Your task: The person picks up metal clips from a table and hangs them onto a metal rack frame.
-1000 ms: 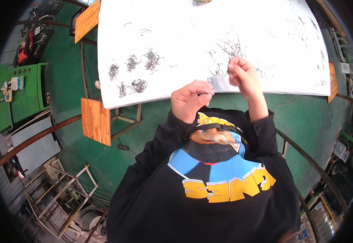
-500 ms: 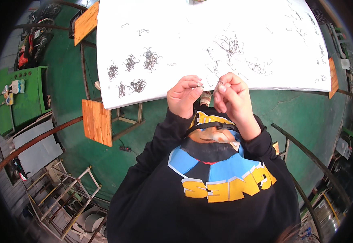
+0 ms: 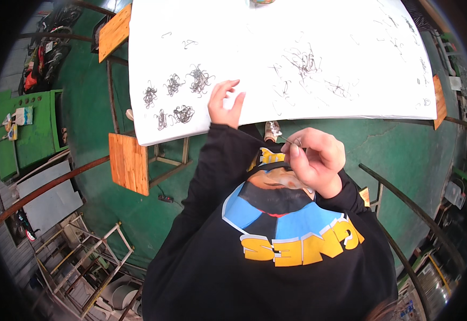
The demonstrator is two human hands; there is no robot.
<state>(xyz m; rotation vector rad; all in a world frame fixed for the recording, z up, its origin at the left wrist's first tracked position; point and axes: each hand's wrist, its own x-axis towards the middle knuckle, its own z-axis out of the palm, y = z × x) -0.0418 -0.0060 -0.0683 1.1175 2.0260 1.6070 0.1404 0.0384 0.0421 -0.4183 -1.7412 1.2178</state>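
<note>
My left hand (image 3: pixel 224 102) reaches over the near edge of the white-topped table (image 3: pixel 244 48), thumb and fingers apart, with nothing visible between them. It is closest to a tangled clump of small dark hooked wires (image 3: pixel 199 79). My right hand (image 3: pixel 319 160) is held in front of my chest, off the table edge. Its thumb and forefinger pinch a thin metal piece (image 3: pixel 287 140) that points up and left; its other end is hidden in the fingers. More tangled clumps (image 3: pixel 183 113) lie on the left of the table. A looser scatter of hooked wires (image 3: pixel 304 60) lies right of the middle.
Single hooked wires (image 3: pixel 189 44) and small rows lie farther out, along the table's right edge too. A round container (image 3: pixel 263 1) shows at the far edge. Wooden stools (image 3: pixel 128 163) stand at the left, near a green cabinet (image 3: pixel 27 128) and metal frames (image 3: pixel 99 246).
My hands have come apart. The left has moved left and up over the table and its fingers have spread. The right has drawn back toward my chest, still pinching the thin metal piece.
</note>
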